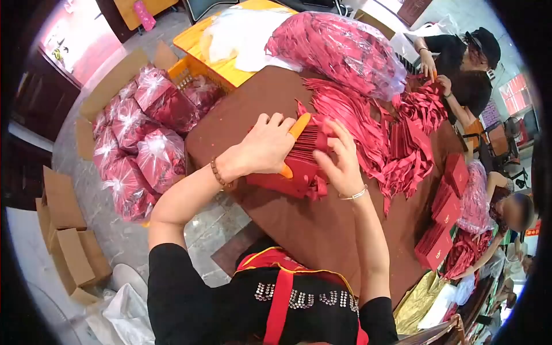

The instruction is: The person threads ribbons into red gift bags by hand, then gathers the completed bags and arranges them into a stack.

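Note:
A thick stack of red folded pieces (307, 149) stands on the brown table (282, 224) in front of me. My left hand (269, 145), with orange covers on two fingers, grips the stack from its left side. At the stack's right side is my right hand (340, 158), its fingers apart and bent toward the red edges. Whether it touches them is hard to tell. Red fabric-like strips hang from the stack's lower right. Just beyond my right hand lies a spread row of red pieces with ribbons (356, 121).
A clear bag of red items (339, 52) lies at the back. Bagged red bundles (138, 132) fill a carton at left. Red stacks (440, 230) line the right edge. One person (471, 69) handles red pieces at upper right; another (506, 213) sits at right.

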The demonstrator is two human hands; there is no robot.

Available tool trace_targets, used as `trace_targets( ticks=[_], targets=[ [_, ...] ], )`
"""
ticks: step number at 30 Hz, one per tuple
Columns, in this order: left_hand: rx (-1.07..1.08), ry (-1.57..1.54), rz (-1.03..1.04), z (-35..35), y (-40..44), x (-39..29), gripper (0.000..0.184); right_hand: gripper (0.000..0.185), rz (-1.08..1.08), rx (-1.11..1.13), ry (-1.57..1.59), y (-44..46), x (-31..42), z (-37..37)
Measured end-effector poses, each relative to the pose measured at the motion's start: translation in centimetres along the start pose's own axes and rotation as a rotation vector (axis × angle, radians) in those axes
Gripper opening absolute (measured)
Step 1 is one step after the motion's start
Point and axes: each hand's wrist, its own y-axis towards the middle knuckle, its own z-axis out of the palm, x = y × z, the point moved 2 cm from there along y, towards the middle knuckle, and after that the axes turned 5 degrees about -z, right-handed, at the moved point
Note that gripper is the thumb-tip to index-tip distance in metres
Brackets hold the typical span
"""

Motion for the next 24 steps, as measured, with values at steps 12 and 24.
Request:
trace_targets(
  ticks=[12,24],
  targets=[
    [0.02,0.018,-0.019,-0.3,-0.3,-0.7,0.112,0.029,0.485,-0.391,-0.17,-5.3,-7.3,-1.2],
    [0.036,0.01,-0.009,-0.1,-0.1,-0.9,0.091,0.033,0.123,0.222,0.045,2.5,-0.9,1.5]
  ],
)
